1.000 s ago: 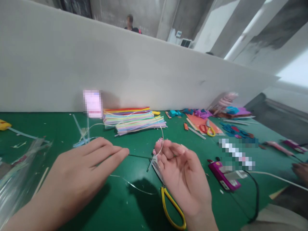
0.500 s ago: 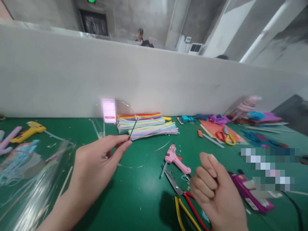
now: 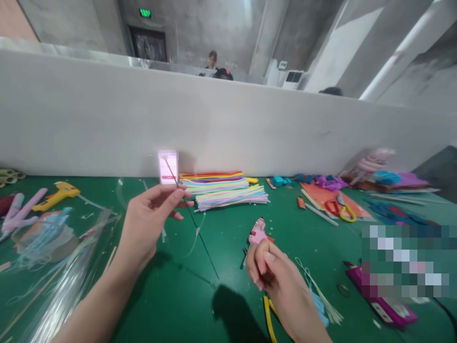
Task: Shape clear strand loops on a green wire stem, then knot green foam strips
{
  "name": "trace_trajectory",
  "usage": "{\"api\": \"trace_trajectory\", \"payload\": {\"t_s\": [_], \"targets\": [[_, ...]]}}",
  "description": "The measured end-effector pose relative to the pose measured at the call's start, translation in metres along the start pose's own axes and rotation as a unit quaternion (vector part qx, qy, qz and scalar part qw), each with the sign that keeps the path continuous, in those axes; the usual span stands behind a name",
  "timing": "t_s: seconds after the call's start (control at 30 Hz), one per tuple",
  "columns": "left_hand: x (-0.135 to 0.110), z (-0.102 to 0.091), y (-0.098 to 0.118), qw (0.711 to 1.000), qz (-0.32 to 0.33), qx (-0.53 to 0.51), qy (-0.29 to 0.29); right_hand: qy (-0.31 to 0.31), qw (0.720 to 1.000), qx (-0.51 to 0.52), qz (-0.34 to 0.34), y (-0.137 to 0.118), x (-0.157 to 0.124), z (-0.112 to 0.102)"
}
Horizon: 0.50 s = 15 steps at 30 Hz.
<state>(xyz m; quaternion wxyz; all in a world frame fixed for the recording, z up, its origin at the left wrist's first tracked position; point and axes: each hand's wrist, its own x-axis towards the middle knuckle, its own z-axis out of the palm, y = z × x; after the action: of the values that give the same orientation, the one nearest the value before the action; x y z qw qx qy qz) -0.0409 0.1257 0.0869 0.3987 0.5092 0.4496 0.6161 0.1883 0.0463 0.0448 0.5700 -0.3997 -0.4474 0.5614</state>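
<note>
My left hand is closed in a pinch around a thin dark rod, which slants from beside the phone down toward the middle of the green table. A clear, wispy strand hangs near the rod. My right hand has its fingers curled together over the pink glue gun; whatever they may hold is hidden. Below the right wrist, yellow tool handles stick out, the rest covered by the hand. A bright phone leans on the partition behind the left hand.
Bundled pipe cleaners lie by the white partition. A yellow glue gun and clear plastic sleeves are at left. Red-and-yellow scissors, colored sheets and a purple box are at right. A person is beyond the partition.
My right hand has moved left over the pink glue gun and the tool below it. The rod in my left hand has tipped, its long end now pointing down and right.
</note>
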Motion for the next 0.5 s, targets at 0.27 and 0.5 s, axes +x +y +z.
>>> {"api": "trace_trajectory", "payload": {"t_s": [0.27, 0.5], "targets": [[0.007, -0.005, -0.008, 0.956, -0.155, -0.183, -0.169, -0.079, 0.987, -0.139, -0.022, 0.007, -0.009, 0.006], [0.003, 0.004, -0.017, 0.934, -0.188, -0.230, -0.198, -0.049, 0.993, 0.050, 0.092, 0.031, -0.023, 0.017]]}}
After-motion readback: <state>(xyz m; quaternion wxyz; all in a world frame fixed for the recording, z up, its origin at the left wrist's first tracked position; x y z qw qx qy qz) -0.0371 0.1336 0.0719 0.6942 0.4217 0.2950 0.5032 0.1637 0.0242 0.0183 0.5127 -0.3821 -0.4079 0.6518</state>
